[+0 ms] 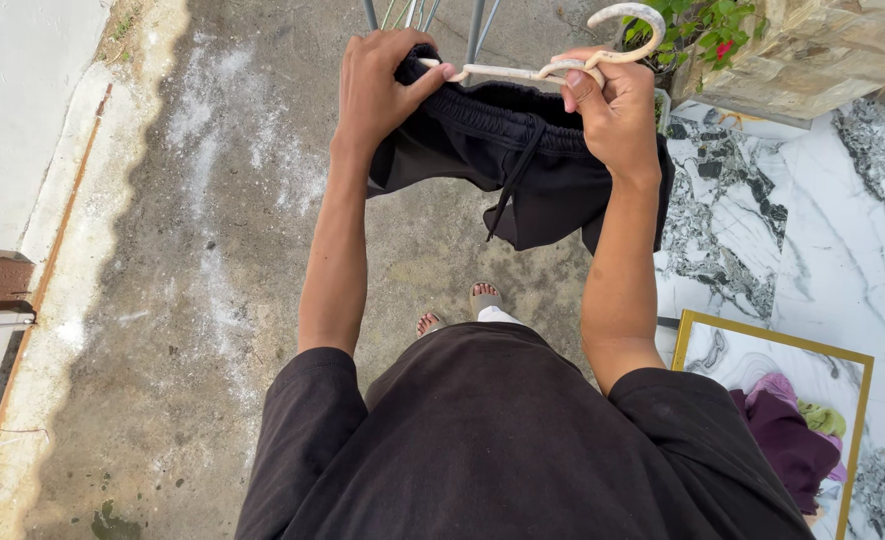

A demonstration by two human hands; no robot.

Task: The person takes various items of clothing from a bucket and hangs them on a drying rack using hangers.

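Both our hands hold black shorts (522, 170) at the waistband, a cream hanger (562, 60) laid along its top edge.

We stand on bare concrete (202, 300) with arms stretched out, so the shorts hang free in front of us, legs and drawstring dangling. Our left hand (377, 85) is closed on the left end of the waistband, thumb pressing the hanger's arm against the cloth; our right hand (612, 110) is clenched on the right end, pinching the hanger near its neck, so the hook curls up clear of the fabric. Held taut between the two grips, the band lies flat along the hanger. Metal rack legs (477, 25) show just beyond, a marble-patterned floor (842, 230) to the right, and more clothes (787, 430) heaped near right.
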